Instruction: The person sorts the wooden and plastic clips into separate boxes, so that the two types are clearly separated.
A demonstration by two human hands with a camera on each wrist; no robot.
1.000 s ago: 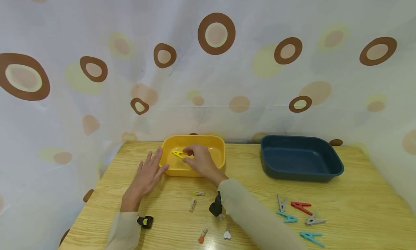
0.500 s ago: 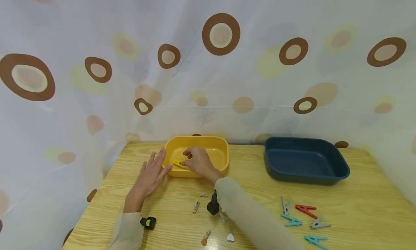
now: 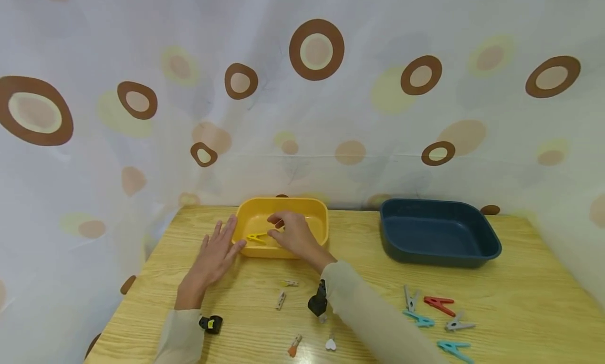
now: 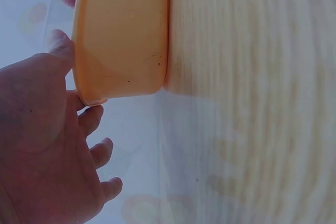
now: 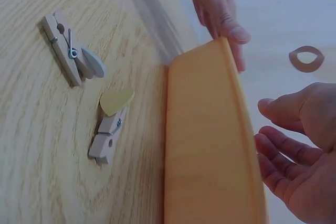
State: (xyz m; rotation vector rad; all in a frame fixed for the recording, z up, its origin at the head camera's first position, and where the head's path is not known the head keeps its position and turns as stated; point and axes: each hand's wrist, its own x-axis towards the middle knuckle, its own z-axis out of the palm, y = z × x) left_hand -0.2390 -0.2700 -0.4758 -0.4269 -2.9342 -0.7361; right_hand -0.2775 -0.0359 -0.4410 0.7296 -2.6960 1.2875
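Observation:
A yellow plastic clothespin (image 3: 257,238) lies in the left part of the yellow basin (image 3: 264,252). My right hand (image 3: 294,234) hovers over the basin just right of it. In the right wrist view, the thumb and fingers of this right hand (image 5: 310,150) are apart near the basin's rim, with nothing between them. My left hand (image 3: 212,256) rests against the basin's left end, fingers mostly straight. From the left wrist view, the left hand's thumb (image 4: 62,48) touches the rim and the other fingers spread past the corner.
A dark blue basin (image 3: 439,258) stands at the back right. In front of it lie grey, turquoise and red (image 3: 439,304) plastic clothespins. Small wooden clothespins (image 3: 281,300) with decorations, including an orange one (image 3: 294,346) and a white heart (image 3: 331,344), lie near the table's front middle.
My right hand lowered the yellow clothespin into the basin and let it go, then shifted slightly right. My left hand has stayed at the basin's left end.

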